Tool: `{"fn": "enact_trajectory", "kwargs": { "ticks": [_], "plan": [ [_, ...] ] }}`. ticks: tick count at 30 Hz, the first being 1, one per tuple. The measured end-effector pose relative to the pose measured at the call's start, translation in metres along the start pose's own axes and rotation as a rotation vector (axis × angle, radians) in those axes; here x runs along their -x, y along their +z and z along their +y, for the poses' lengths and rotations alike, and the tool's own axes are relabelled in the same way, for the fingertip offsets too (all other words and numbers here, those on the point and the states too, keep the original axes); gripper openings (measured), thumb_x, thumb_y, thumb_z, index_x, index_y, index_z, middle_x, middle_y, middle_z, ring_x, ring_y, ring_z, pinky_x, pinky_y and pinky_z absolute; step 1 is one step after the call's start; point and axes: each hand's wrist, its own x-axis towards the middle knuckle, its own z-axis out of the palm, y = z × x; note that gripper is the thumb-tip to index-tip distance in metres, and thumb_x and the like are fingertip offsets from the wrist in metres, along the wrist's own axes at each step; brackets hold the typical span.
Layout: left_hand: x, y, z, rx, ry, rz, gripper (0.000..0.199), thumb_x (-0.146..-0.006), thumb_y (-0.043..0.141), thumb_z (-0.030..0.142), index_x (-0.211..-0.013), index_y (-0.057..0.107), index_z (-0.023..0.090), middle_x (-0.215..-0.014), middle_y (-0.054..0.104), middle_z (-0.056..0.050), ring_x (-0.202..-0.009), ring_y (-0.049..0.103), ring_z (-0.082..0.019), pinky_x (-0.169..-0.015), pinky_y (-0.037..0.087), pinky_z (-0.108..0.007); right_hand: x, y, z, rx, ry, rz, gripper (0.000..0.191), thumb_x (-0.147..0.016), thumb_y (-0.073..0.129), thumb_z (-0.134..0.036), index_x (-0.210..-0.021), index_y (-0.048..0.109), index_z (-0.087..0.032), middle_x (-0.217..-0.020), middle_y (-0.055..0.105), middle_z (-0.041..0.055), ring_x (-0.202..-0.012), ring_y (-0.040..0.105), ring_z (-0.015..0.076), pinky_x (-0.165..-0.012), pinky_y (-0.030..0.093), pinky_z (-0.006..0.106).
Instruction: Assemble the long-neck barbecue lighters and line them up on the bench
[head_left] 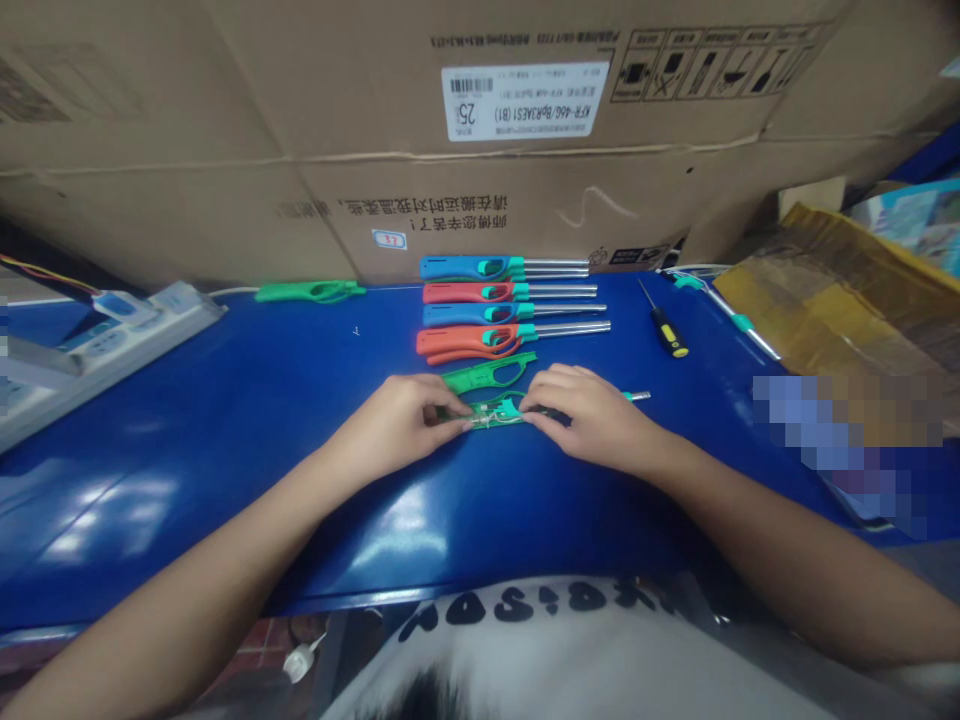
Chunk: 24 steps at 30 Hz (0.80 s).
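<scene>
A green long-nosed gas lighter (496,412) lies opened on the blue table, its inner parts showing in a half shell. My left hand (409,418) pinches the handle end between thumb and fingers. Toward the nozzle end, my right hand (589,412) grips it with thumb and fingertips, hiding part of the metal tube, whose tip (639,396) sticks out to the right. Just behind both hands rests a loose green shell half (491,373). Farther back, several assembled lighters, red (469,341) and blue (465,267), are lined up in a row.
A cardboard box (315,120) walls off the table's back. Another green shell half (310,291) lies at back left, near a white power strip (112,345). To the right are a screwdriver (666,330), a metal lighter tube (742,323) and a brown-taped carton (832,310).
</scene>
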Motion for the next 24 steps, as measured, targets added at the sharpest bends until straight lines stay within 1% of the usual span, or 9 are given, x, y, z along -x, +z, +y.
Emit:
{"fn": "enact_trajectory", "kwargs": {
  "ticks": [3, 9, 13, 15, 17, 19, 20, 22, 24],
  "plan": [
    [0.001, 0.000, 0.001, -0.018, 0.004, 0.000, 0.012, -0.086, 0.073, 0.022, -0.095, 0.081, 0.023, -0.087, 0.075, -0.002, -0.070, 0.066, -0.014, -0.067, 0.051, -0.025, 0.000, 0.001, 0.003, -0.050, 0.029, -0.026, 0.012, -0.097, 0.059, -0.023, -0.094, 0.069, -0.019, -0.095, 0.071, 0.0040, -0.090, 0.061, 0.0191, -0.083, 0.043, 0.035],
    [0.003, 0.000, 0.004, -0.031, -0.021, -0.006, 0.014, -0.088, 0.072, 0.029, -0.098, 0.081, 0.024, -0.091, 0.075, -0.003, -0.075, 0.068, -0.015, -0.068, 0.052, -0.025, 0.003, -0.003, 0.003, -0.018, -0.005, -0.059, 0.016, -0.099, 0.056, -0.022, -0.096, 0.071, -0.020, -0.098, 0.072, 0.0039, -0.094, 0.063, 0.0197, -0.086, 0.041, 0.037],
    [0.003, 0.002, 0.004, -0.018, -0.030, -0.012, 0.016, -0.088, 0.070, 0.028, -0.099, 0.080, 0.022, -0.092, 0.075, -0.004, -0.072, 0.068, -0.014, -0.066, 0.052, -0.025, 0.002, -0.006, 0.006, -0.039, -0.013, -0.032, 0.014, -0.097, 0.058, -0.024, -0.102, 0.071, -0.020, -0.103, 0.070, 0.0054, -0.097, 0.062, 0.0203, -0.088, 0.044, 0.038],
    [0.004, 0.003, 0.004, -0.011, -0.036, -0.014, 0.017, -0.087, 0.070, 0.027, -0.100, 0.079, 0.021, -0.091, 0.074, -0.004, -0.069, 0.067, -0.014, -0.065, 0.052, -0.025, 0.001, -0.006, 0.009, -0.066, 0.000, 0.023, 0.020, -0.097, 0.057, -0.023, -0.112, 0.070, -0.021, -0.110, 0.068, 0.0074, -0.104, 0.060, 0.0214, -0.093, 0.045, 0.039],
    [0.004, 0.004, 0.005, 0.000, -0.036, -0.008, 0.016, -0.086, 0.070, 0.025, -0.100, 0.078, 0.020, -0.090, 0.074, -0.003, -0.066, 0.066, -0.013, -0.064, 0.052, -0.025, 0.000, -0.006, 0.012, -0.028, 0.022, 0.063, 0.031, -0.098, 0.051, -0.018, -0.125, 0.066, -0.022, -0.124, 0.065, 0.0101, -0.116, 0.055, 0.0243, -0.100, 0.044, 0.044],
    [0.005, 0.005, 0.007, 0.011, -0.025, 0.017, 0.016, -0.087, 0.070, 0.026, -0.099, 0.077, 0.019, -0.089, 0.072, -0.003, -0.064, 0.064, -0.012, -0.063, 0.052, -0.024, 0.000, -0.005, 0.014, 0.073, 0.040, 0.045, 0.042, -0.097, 0.046, -0.011, -0.133, 0.063, -0.023, -0.139, 0.058, 0.0122, -0.128, 0.049, 0.0290, -0.106, 0.041, 0.051],
    [0.004, 0.005, 0.008, 0.013, -0.016, 0.042, 0.016, -0.087, 0.070, 0.026, -0.099, 0.077, 0.018, -0.090, 0.072, -0.004, -0.063, 0.064, -0.011, -0.063, 0.052, -0.024, 0.000, -0.004, 0.015, 0.118, 0.050, 0.024, 0.045, -0.096, 0.046, -0.010, -0.135, 0.063, -0.024, -0.144, 0.055, 0.0127, -0.131, 0.046, 0.0311, -0.107, 0.039, 0.054],
    [0.004, 0.005, 0.009, -0.003, 0.011, 0.106, 0.018, -0.089, 0.068, 0.028, -0.100, 0.076, 0.017, -0.094, 0.071, -0.005, -0.062, 0.061, -0.011, -0.062, 0.052, -0.025, 0.000, -0.004, 0.016, 0.156, 0.080, 0.003, 0.040, -0.095, 0.048, -0.012, -0.129, 0.066, -0.025, -0.145, 0.053, 0.0129, -0.133, 0.046, 0.0328, -0.108, 0.039, 0.056],
    [0.003, 0.005, 0.010, -0.060, 0.052, 0.162, 0.019, -0.092, 0.065, 0.029, -0.103, 0.074, 0.016, -0.101, 0.070, -0.007, -0.068, 0.063, -0.013, -0.066, 0.054, -0.027, 0.001, -0.004, 0.017, 0.134, 0.130, 0.031, 0.028, -0.096, 0.052, -0.017, -0.115, 0.071, -0.024, -0.140, 0.057, 0.0120, -0.130, 0.049, 0.0320, -0.106, 0.041, 0.056]
  ]
}}
